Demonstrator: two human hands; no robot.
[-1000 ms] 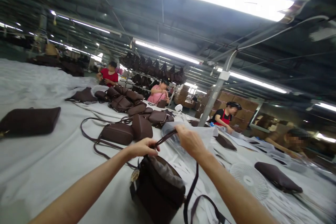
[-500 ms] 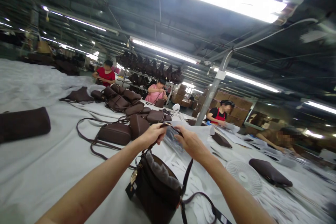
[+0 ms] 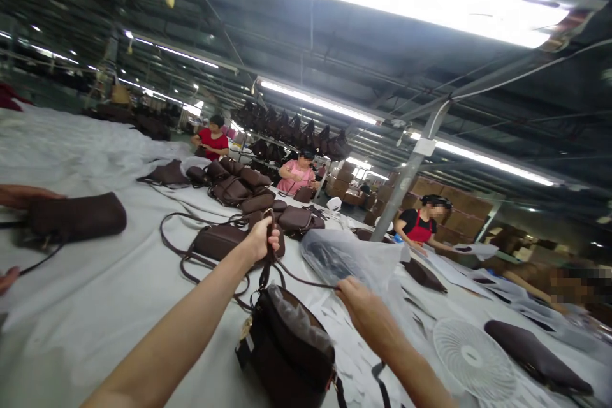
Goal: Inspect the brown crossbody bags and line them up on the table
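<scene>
A dark brown handbag (image 3: 291, 357) stands in front of me, its top open on crumpled pale stuffing (image 3: 299, 319). A round gold charm and a dark tag hang at its left side. My left hand (image 3: 262, 239) is closed round the bag's gathered strap (image 3: 270, 220) above the opening. From that fist a thin length of strap (image 3: 306, 279) runs right to my right hand (image 3: 356, 296), whose closed fingers pinch it. Just behind my right hand lies a clear plastic bag (image 3: 344, 252).
Several brown bags (image 3: 234, 188) are heaped beyond my left hand. At far left another person's hands (image 3: 29, 194) handle a brown bag (image 3: 79, 217). A white fan (image 3: 473, 357) and another brown bag (image 3: 538, 350) are at right. A metal post (image 3: 406, 185) rises behind the table.
My hands have moved apart: the left is up and left with the strap gathered, the right draws a length rightward. Another person's hands have appeared at the bag on the far left.
</scene>
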